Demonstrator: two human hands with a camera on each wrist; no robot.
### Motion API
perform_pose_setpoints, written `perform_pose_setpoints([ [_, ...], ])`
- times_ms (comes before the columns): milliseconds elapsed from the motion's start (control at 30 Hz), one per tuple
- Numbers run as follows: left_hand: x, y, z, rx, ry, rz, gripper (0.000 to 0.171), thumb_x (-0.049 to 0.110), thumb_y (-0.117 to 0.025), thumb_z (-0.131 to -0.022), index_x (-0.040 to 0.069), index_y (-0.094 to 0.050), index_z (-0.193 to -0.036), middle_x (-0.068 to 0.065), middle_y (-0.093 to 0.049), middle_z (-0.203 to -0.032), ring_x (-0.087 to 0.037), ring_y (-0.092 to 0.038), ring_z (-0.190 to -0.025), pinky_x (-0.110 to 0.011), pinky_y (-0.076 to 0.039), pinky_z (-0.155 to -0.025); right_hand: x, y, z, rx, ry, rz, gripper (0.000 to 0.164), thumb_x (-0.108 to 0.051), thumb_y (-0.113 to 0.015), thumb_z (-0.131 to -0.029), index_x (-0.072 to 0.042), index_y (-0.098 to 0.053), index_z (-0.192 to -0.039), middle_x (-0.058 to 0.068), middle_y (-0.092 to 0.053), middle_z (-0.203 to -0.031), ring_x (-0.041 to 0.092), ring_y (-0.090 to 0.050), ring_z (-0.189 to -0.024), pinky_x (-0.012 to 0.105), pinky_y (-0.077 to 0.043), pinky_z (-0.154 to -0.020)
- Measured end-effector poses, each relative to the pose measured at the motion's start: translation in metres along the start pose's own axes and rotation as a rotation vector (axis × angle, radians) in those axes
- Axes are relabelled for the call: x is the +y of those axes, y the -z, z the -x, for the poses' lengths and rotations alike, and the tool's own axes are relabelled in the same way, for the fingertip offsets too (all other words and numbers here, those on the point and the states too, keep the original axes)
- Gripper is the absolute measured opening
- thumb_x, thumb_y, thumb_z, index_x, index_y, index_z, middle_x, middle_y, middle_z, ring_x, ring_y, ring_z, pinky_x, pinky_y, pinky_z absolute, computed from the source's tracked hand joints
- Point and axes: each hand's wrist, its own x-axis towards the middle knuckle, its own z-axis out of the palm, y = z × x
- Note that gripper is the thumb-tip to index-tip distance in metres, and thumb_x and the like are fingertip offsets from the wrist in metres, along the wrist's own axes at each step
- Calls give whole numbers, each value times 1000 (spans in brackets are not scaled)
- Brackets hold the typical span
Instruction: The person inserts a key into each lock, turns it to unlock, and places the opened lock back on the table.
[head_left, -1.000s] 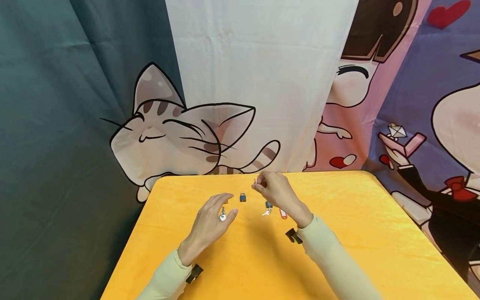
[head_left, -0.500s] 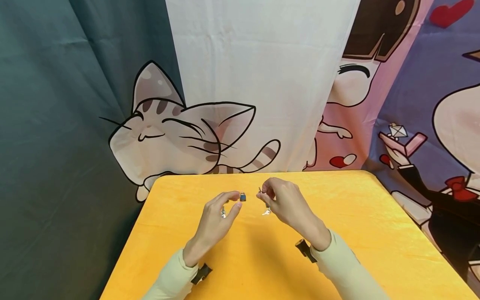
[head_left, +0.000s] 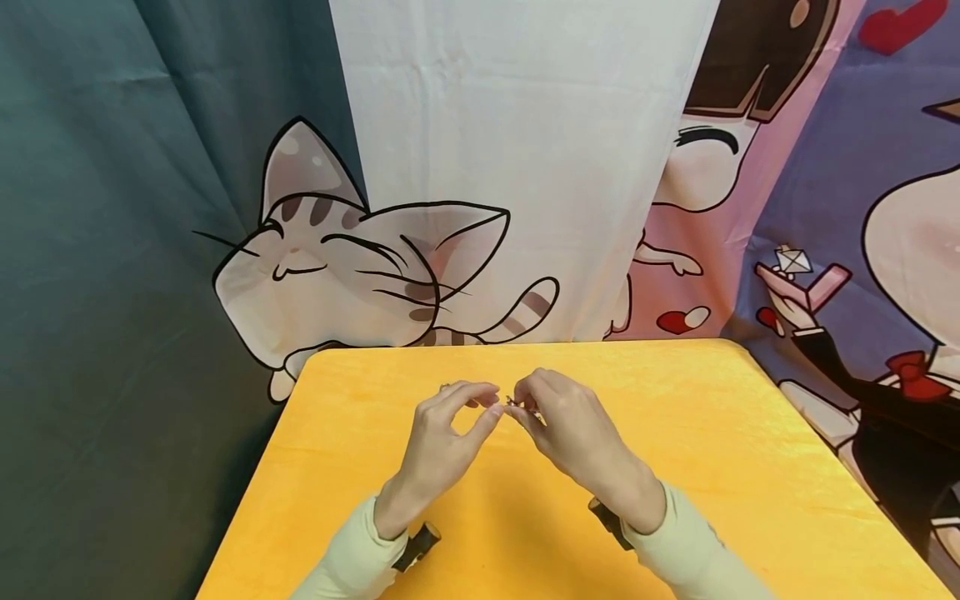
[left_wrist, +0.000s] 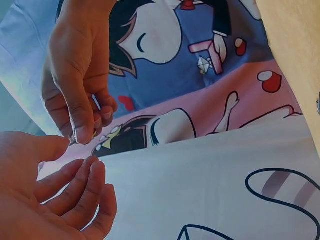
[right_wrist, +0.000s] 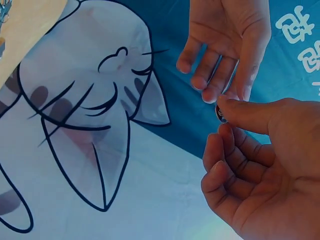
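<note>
My right hand (head_left: 581, 429) pinches a small metal thing with a rounded, dark-patterned edge (right_wrist: 221, 114) between thumb and fingertips. Mostly covered by the fingers, its kind I cannot tell. Opposite it, my left hand (head_left: 442, 442) has its fingers spread and gently bent. In the left wrist view the left thumb tip reaches right up to the pinched thing. Both hands are raised over the yellow table (head_left: 510, 533), fingertips nearly meeting. The blue padlocks and keys seen earlier are hidden behind the hands in the head view.
Small shiny items (right_wrist: 4, 14) show at the table's edge in the right wrist view. A dark sliver of something (left_wrist: 318, 103) sits at the far right of the left wrist view. Behind the table hangs a cloth (head_left: 450, 150) printed with a cartoon cat.
Both hands have come together at the middle of the table, the right moving down with the small metal thing. They now hide the padlocks and keys.
</note>
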Motion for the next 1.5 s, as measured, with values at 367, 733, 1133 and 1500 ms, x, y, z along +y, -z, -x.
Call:
perform_pose_setpoints([
  [367,-2,-2,0,44,-82,17,5,5,-72,-87,10,-72,-88,1,-71,-81,-10,-66,-76,-25,-55,-72,-11,-6,1,-13,55,38,23,-20,-82,-79,-12,-62,-85,-5,-59,-74,6,-51,-65,18,-42,-55],
  [733,-1,0,-2,46,-107,39,6,11,-69,-92,8,-73,-88,0,-72,-82,-13,-67,-78,-26,-57,-78,-9,-2,4,-7,50,-1,26,-21,-86,-76,-13,-64,-89,-4,-62,-81,9,-60,-73,20,-51,-59],
  [1133,2,-1,-2,36,-93,85,9,13,-68,-93,8,-73,-88,-1,-71,-83,-12,-66,-77,-25,-56,-75,-1,-3,9,-20,-6,-107,20,-25,-79,-83,-13,-67,-94,-5,-66,-90,9,-62,-79,24,-54,-68],
  [1500,4,-5,2,14,-7,116,10,15,-67,-94,9,-74,-89,1,-71,-82,-10,-64,-76,-27,-54,-73,-3,-13,16,-54,-4,-120,7,-19,-75,-87,-16,-71,-92,-7,-68,-88,8,-65,-78,23,-55,-67],
])
